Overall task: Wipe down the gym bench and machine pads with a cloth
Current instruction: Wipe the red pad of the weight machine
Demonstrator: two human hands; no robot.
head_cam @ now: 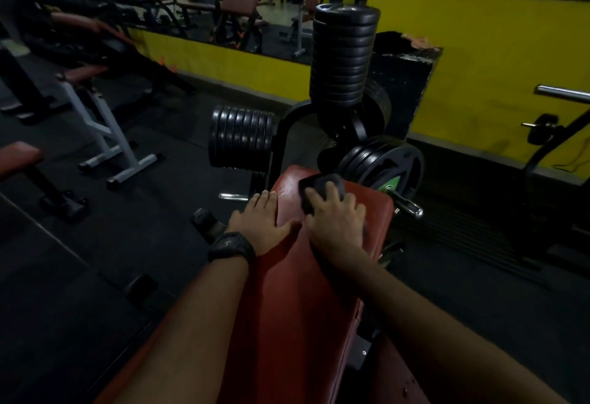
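Both forearms reach out from under the camera and lie over the near half of the red bench pad (297, 292). I have the left hand (260, 223) flat with fingers together along the pad's left edge, bracing and gripping nothing, with a watch (231, 245) on its wrist. My right hand (335, 221) is spread palm-down on the dark cloth (319, 185), pressing it onto the far end of the pad, and part of the cloth sticks out past the fingertips.

The risks, as I judge them:
- **Cloth sliding off:** it is close to the pad's far edge, so a long forward stroke could push it over.
- **Knocked knuckles:** a chrome peg (410, 207) and the lower right plates (383, 164) are just beyond and right of the right hand, so a wide sweep could hit them.
- **Missed patches:** the strip under my left hand and the stretch under my forearms could go unwiped unless I shift them.

The count:
- two hands
- one cloth
- one watch
- one pad under the hands
- three groups of plates on the rack (284, 135): a side stack (241, 142) beyond the left hand, a tall stack (343, 55) far beyond the right, and the lower right group

It's too dim for me to count single plates.
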